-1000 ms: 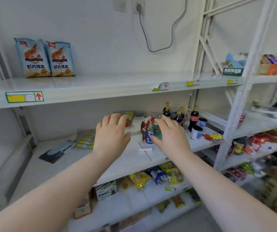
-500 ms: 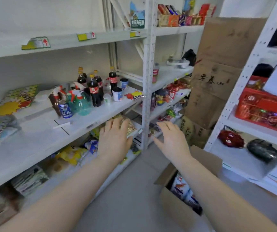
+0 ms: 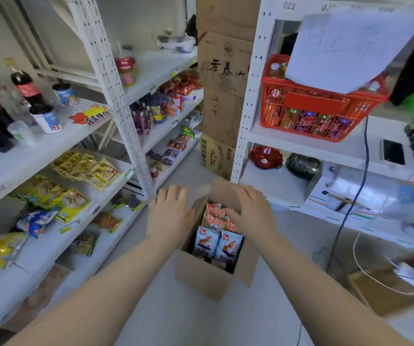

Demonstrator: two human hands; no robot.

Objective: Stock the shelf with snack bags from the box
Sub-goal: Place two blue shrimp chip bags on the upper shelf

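A: Turned away from the shelf [image 3: 58, 141] at left since a second ago; now reaching down with both arms toward the floor.

B: Holding anything?

A: Nothing yet. Left hand [image 3: 169, 216] empty, fingers straight and spread, hovering by the left edge of the box [image 3: 206, 283]. Snack bags [image 3: 216, 242] standing inside, blue ones nearest. Right hand [image 3: 251, 213] over the farther bags, fingers loosely bent; can't tell whether touching.

B: Looks like the start of another pick-up, then back to the shelf.
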